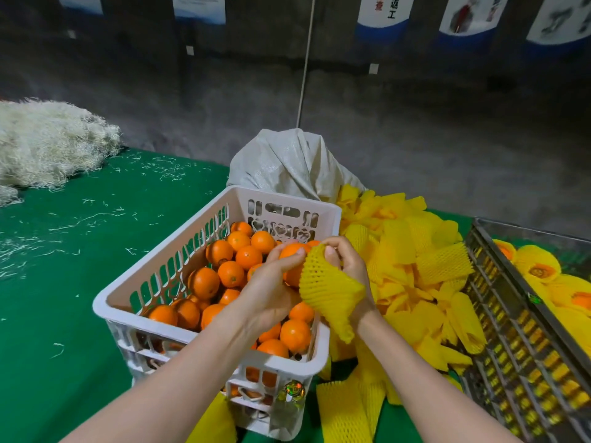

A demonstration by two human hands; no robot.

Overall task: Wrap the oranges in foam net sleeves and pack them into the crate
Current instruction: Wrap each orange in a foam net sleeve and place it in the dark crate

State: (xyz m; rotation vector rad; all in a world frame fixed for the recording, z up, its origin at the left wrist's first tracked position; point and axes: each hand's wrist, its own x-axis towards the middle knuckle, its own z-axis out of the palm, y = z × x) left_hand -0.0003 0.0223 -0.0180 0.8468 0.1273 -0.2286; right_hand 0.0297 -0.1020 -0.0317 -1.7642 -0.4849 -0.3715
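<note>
Above the 3 o'clock rim of the white slotted basket [287, 198], both hands meet. Left forearm enters from 7 o'clock; left hand [271, 282] palm-down, fingers curled round one orange [292, 251], lifted clear of the loose oranges [224, 273] in the basket. Right forearm enters from 5 o'clock; right hand [348, 263] pinches the mouth of a yellow foam net sleeve [329, 289], whose tail drapes down across the wrist. Orange sits at the sleeve mouth, touching it. Sleeve pile [409, 251] at 3 o'clock of the hands; grey crate [511, 314] beyond, holding wrapped oranges [537, 266].
</note>
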